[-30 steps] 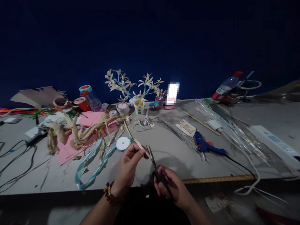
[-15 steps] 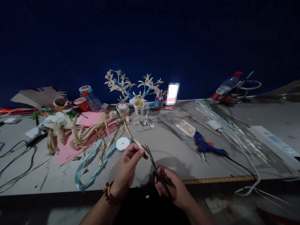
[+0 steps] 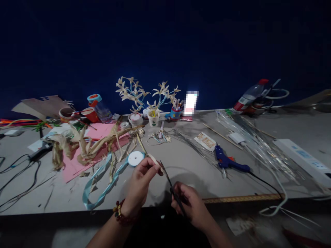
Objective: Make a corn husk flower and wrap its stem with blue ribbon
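Note:
Over the front of the table, my left hand (image 3: 144, 174) pinches a thin pale strip (image 3: 152, 158), likely dried husk, between thumb and fingers. My right hand (image 3: 187, 201) is wrapped round the handles of dark scissors (image 3: 168, 179). The blades point up and away, their tips close beside my left fingertips and the strip; I cannot tell whether they touch it. Behind my left hand lies a white spool (image 3: 136, 158) with light-blue ribbon (image 3: 90, 198) trailing to the left.
Dried husks (image 3: 88, 151) lie on pink paper (image 3: 71, 168) at left. Flower sprays (image 3: 131, 91) stand in cups at the back. At right are a blue glue gun (image 3: 230, 163), thin wires (image 3: 193, 148), a power strip (image 3: 302, 158) and a tilted bottle (image 3: 250, 96).
The scissor blades have closed together, and the fingers of my right hand have drawn in on the handles. My left hand has barely moved.

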{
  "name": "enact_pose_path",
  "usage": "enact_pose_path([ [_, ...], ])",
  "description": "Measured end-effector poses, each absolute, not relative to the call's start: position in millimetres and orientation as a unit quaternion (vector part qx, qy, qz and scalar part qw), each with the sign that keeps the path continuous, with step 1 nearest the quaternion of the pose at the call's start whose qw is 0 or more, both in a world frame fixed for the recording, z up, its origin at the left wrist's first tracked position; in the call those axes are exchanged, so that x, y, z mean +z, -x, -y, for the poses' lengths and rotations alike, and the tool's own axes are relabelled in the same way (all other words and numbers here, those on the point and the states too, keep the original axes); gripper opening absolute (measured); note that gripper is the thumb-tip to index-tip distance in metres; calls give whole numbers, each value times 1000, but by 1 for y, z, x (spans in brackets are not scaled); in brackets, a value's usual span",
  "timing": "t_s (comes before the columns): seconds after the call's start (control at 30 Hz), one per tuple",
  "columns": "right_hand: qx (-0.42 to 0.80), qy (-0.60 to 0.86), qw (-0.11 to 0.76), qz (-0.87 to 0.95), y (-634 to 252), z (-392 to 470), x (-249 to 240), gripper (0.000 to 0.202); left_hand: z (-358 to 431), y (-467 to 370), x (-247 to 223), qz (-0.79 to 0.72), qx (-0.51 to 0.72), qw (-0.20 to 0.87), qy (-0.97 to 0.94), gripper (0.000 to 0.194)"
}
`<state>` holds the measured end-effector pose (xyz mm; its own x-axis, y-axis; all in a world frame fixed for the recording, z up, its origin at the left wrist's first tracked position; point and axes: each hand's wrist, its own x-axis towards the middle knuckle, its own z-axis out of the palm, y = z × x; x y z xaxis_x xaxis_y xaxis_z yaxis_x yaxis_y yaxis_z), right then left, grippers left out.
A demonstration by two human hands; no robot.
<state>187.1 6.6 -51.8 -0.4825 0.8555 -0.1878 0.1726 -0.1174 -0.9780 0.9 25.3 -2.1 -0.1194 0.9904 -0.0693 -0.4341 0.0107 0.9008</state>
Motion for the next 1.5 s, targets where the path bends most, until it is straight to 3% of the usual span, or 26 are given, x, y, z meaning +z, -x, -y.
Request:
enact_pose_path([
  [0.27,587,452,274,614,-188,-9,-56,45,-26,1,-4,-421,611,577,-340,16],
  [0.47,649,449,304,534,-190,-9,-50,51,-23,3,-3,-419,587,578,-381,14],
  [0.8,720,392,243,519,-201,-11,-40,66,-22,4,1,-412,522,589,-459,20],
  [1.5,695,406,219,551,-202,-10,-31,57,-24,7,6,-463,445,529,-556,26],
])
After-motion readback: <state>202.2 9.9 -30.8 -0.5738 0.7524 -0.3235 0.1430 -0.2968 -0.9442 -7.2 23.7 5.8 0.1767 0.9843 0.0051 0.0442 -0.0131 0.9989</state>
